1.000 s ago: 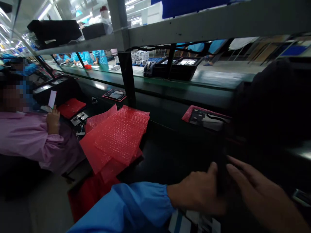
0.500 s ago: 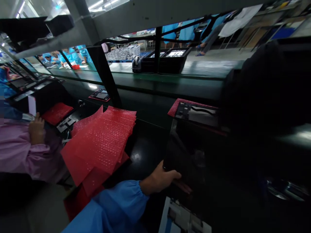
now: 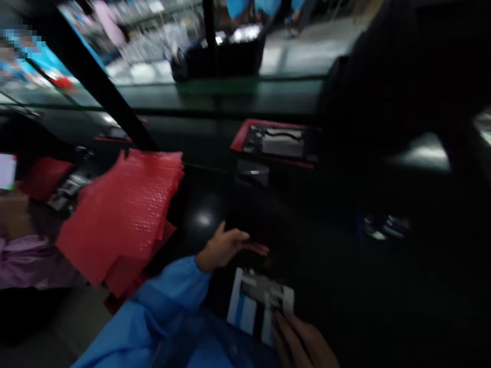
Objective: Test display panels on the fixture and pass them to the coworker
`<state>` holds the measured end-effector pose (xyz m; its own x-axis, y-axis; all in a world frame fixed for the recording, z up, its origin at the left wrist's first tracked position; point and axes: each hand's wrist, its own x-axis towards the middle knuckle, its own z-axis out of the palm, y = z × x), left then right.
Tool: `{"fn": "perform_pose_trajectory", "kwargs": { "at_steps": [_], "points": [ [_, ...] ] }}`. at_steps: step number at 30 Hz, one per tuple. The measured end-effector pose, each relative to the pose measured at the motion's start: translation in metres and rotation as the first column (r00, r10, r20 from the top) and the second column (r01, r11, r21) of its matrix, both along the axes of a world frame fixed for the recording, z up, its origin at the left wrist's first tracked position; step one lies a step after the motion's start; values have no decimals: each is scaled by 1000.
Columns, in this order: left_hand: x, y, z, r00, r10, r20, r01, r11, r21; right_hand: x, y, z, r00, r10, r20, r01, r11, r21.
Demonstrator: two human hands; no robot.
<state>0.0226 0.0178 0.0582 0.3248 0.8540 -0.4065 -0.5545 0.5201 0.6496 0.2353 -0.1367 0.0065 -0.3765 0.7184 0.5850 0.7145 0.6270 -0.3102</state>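
My left hand (image 3: 223,248) is closed at the left edge of a dark glossy panel (image 3: 257,214), its thumb lying over the front. The panel's outline melts into the black worktop, and a pinkish streak below the thumb looks like a reflection. Below it lies an opened device body (image 3: 249,309) with a white frame, metal parts and a blue strip. At that body's lower right corner my right hand (image 3: 305,340) rests stretched fingers on or just over it; motion blurs them.
Red bubble-wrap pouches (image 3: 126,204) are piled to my left. Behind the panel, another opened device (image 3: 284,140) lies on red bubble wrap. A co-worker's hand (image 3: 15,209) is at the far left. A dark post (image 3: 103,82) slants across, and a black bulk fills the right.
My view has swung right and down, so everything sits further left and higher. My right hand has come into view at the device body. My left hand stays at the dark panel.
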Motion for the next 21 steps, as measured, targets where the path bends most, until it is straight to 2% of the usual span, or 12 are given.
{"fn": "perform_pose_trajectory", "kwargs": {
  "at_steps": [2,6,12,19,21],
  "points": [
    [-4,1,5,999,-34,25,33,999,35,-1,-2,14,998,-63,14,63,998,7],
    [-10,6,11,991,-126,36,124,990,66,-6,-3,26,999,-48,24,50,995,-88],
    [-13,2,18,987,-159,34,152,976,154,-7,-2,33,997,5,83,3,995,-96],
    [-16,2,14,978,-203,55,192,970,151,-17,5,35,988,0,155,22,990,-140],
    [-15,1,13,980,-188,69,178,975,136,-19,6,36,983,-19,182,42,992,-119]
  ]
}}
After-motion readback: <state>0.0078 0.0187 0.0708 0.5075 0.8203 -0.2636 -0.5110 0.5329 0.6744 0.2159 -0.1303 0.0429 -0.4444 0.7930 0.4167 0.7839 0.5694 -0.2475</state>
